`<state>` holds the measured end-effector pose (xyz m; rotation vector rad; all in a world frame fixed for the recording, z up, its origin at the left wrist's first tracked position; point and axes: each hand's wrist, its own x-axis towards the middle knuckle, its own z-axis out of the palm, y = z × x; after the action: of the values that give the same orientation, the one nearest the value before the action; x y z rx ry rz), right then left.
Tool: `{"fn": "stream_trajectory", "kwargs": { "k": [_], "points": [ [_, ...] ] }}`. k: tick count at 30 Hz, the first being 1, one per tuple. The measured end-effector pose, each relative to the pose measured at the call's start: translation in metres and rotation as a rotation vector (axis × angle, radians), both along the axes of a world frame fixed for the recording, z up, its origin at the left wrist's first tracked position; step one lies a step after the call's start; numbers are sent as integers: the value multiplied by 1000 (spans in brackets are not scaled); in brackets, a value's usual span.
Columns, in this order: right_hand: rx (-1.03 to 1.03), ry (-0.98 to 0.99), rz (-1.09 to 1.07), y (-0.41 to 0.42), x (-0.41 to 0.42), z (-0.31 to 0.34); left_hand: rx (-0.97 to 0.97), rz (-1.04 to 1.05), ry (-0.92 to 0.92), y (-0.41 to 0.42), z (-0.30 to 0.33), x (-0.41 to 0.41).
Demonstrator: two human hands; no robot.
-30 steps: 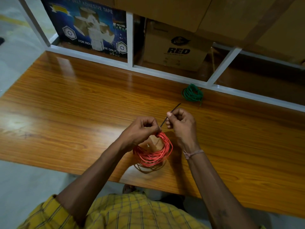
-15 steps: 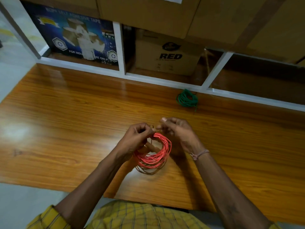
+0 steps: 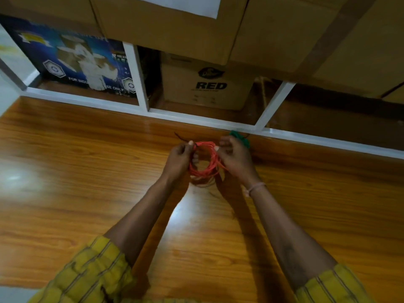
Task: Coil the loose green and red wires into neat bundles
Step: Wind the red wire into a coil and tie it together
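A coil of red wire [image 3: 205, 169] is held just above the wooden table [image 3: 87, 182] between both hands. My left hand [image 3: 179, 160] grips the coil's left side, and a thin black tie [image 3: 180, 136] sticks out up and to the left from its fingertips. My right hand [image 3: 235, 159] pinches the coil's right side near the top. A green wire bundle [image 3: 240, 137] lies on the table right behind my right hand, which partly hides it.
A white shelf frame [image 3: 196, 118] runs along the table's far edge. Behind it stand a cardboard box marked RED [image 3: 207, 86] and a blue tape carton [image 3: 83, 64]. Large cardboard boxes [image 3: 262, 29] sit on top.
Both hands have carried the red coil away from me toward the green bundle. The black tie, earlier in my right hand, now sticks out by my left hand's fingertips.
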<state>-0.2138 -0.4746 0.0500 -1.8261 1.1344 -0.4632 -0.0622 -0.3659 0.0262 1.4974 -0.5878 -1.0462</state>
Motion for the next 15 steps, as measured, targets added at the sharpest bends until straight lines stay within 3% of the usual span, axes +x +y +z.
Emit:
{"fn": "stream_trajectory", "kwargs": {
  "k": [6,9,13,15],
  "points": [
    [-436,194,-82,-39,-21,-26,316,-126,-721,-13,-40,18],
    [-579,358,-72,-43,-31,-34,220,-183,-893,-6,-52,15],
    [-499,553,160,-37,-33,-59,167,-393,-1052,1,-58,9],
    [-503,580,220,-30,-37,-70,175,-402,-1126,6,-65,7]
  ]
}}
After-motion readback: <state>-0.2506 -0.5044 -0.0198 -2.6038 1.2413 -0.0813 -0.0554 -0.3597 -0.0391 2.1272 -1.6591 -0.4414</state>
